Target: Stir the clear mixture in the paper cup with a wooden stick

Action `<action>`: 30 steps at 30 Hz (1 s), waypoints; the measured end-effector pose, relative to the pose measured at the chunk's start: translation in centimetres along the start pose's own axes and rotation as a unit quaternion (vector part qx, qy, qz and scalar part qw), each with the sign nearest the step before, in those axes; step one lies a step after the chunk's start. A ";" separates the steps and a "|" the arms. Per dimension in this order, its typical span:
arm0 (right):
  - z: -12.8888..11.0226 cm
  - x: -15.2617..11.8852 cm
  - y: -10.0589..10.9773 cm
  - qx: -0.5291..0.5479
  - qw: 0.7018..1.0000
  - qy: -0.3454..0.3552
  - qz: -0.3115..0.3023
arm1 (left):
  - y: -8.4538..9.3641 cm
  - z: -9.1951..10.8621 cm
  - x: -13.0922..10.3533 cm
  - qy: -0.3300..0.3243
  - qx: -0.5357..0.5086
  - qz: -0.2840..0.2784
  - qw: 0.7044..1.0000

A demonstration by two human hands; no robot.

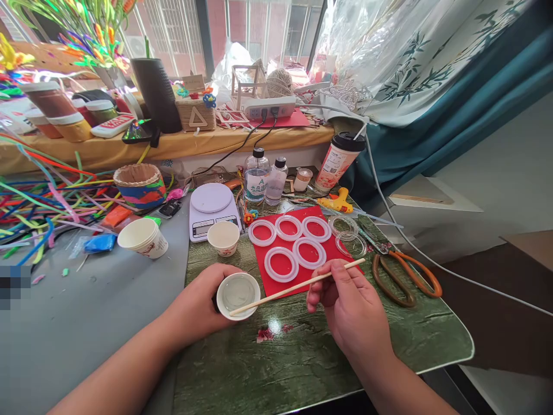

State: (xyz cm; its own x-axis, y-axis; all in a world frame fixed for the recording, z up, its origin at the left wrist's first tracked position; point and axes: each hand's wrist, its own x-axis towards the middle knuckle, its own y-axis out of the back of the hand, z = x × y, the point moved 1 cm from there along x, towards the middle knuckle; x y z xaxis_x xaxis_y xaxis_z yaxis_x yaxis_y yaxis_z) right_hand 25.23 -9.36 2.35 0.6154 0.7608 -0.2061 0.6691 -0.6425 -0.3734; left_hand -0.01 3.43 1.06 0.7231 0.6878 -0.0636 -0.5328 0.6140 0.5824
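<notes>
My left hand [203,302] is wrapped round a paper cup [239,295] of clear liquid above the green table [224,369]. Between the thumb and fingers of my right hand [348,302] is a thin wooden stick [298,286], its far tip resting at the cup's mouth. Several translucent ring molds [281,264] lie on a red sheet [270,282] beyond my hands. A second paper cup [223,238] stands in front of a lilac scale [211,202]. Behind the molds are two bottles [257,178] with black caps.
Orange-handled scissors [417,275], clear rings [351,244] and a yellow glue gun [339,200] lie to the right. A drink cup [339,162] stands at the back. Stacked paper cups [143,237], a blue packet [99,243] and coloured pipe cleaners [52,202] are on the left.
</notes>
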 end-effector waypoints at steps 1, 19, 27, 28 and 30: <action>0.0 0.0 0.0 0.001 1.000 -0.002 0.001 | 0.0 0.0 0.0 0.001 0.000 -0.001 1.000; 0.7 0.9 0.1 0.029 0.994 -0.081 0.067 | 0.3 0.6 0.4 0.041 -0.020 0.003 0.999; -0.7 2.4 3.2 0.009 0.994 0.019 0.103 | 0.7 0.9 0.7 0.076 -0.030 -0.008 0.997; -1.0 2.4 3.8 0.000 0.993 0.040 0.108 | 0.7 1.0 0.7 0.076 -0.029 -0.008 0.997; -1.4 2.0 4.8 -0.020 0.990 0.082 0.116 | 0.7 1.0 0.6 0.074 -0.028 -0.008 0.997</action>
State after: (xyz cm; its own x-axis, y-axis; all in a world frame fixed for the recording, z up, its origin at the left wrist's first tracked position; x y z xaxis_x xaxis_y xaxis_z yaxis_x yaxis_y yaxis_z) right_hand 30.26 -11.02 1.44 0.8123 0.5683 -0.1307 0.5151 -0.8044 -0.2961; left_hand 0.51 3.90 2.27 0.6609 0.7249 -0.1940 -0.5482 0.6429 0.5349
